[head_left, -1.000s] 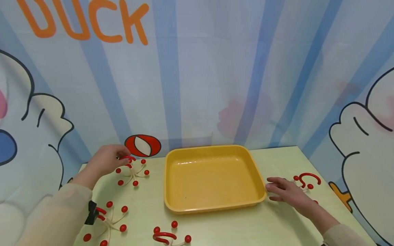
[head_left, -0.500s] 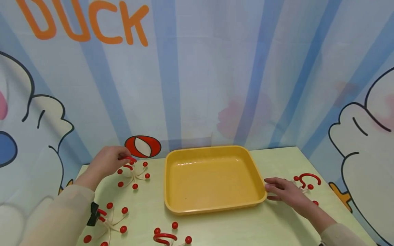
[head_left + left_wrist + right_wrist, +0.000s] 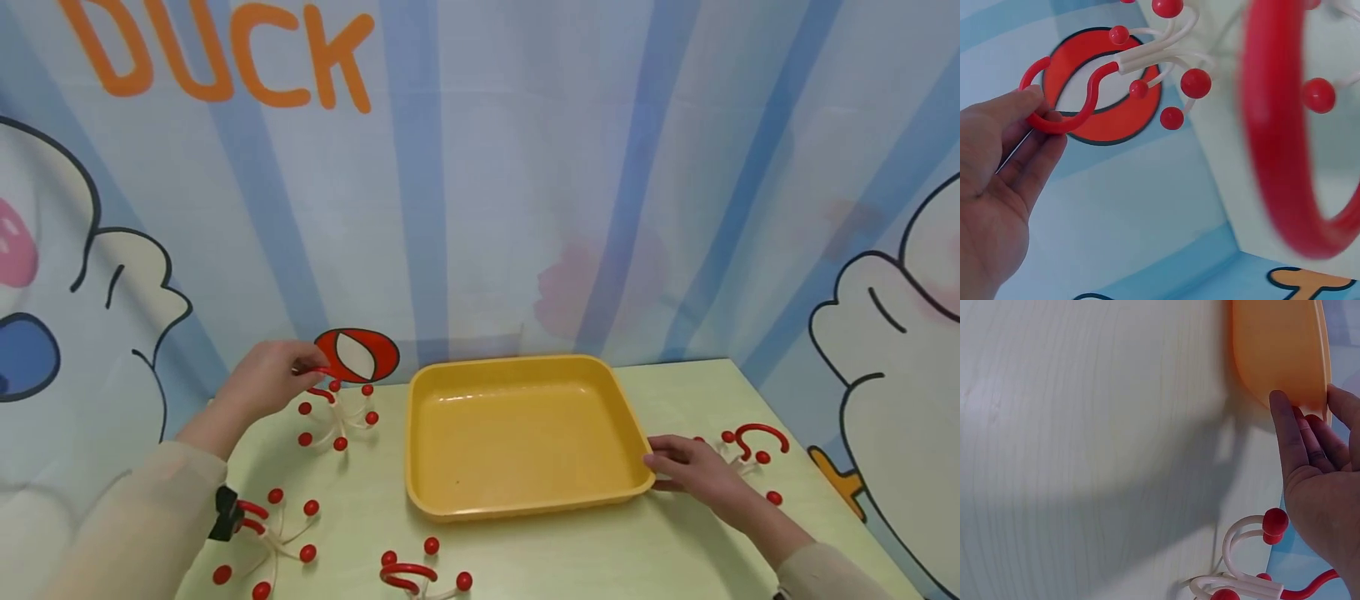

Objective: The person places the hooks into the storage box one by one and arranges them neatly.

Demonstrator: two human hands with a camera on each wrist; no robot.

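Note:
My left hand [image 3: 266,379] pinches the red hook of a white many-pronged hanger with red ball tips [image 3: 1141,58] at the table's back left. In the left wrist view, thumb and fingertips close on the curve of that hook, and the white prongs point away from the hand. Against the right edge of a yellow tray [image 3: 525,454], my right hand [image 3: 708,477] holds the rim, thumb on top and fingers on the outer side. The tray lies flat with nothing in it. Whether the held hanger still touches the table is unclear.
A second hanger [image 3: 274,540] lies below my left forearm, its red hook close to the wrist strap. Another hanger [image 3: 408,572] is at the front middle. A further hanger [image 3: 762,428] sits beyond my right hand. A printed cloth wall [image 3: 495,208] closes off the back.
The left hand has raised its hanger slightly and moved it a little right. The right hand has gone from beside the tray to holding its rim. The view has shifted slightly.

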